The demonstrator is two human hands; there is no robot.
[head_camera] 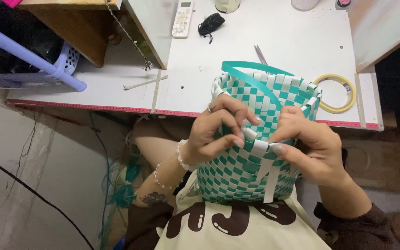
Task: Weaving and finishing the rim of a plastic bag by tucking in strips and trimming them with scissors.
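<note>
A woven basket (237,176) of teal and white plastic strips rests against my chest, its open mouth facing the table. My left hand (218,132) grips the near rim, thumb and fingers pinching a white strip end (250,133). My right hand (309,146) holds the rim beside it, pressing a folded white strip (261,147) whose loose tail (271,183) hangs down the basket's side. A long teal strip (251,76) arcs over the basket's mouth.
The white table (265,51) carries scissors (260,55), a tape roll (336,95), a white remote control (182,19) and a small black pouch (210,23). A lavender plastic basket (38,60) and a wooden shelf (79,23) sit at the left. Cables run down the floor at left.
</note>
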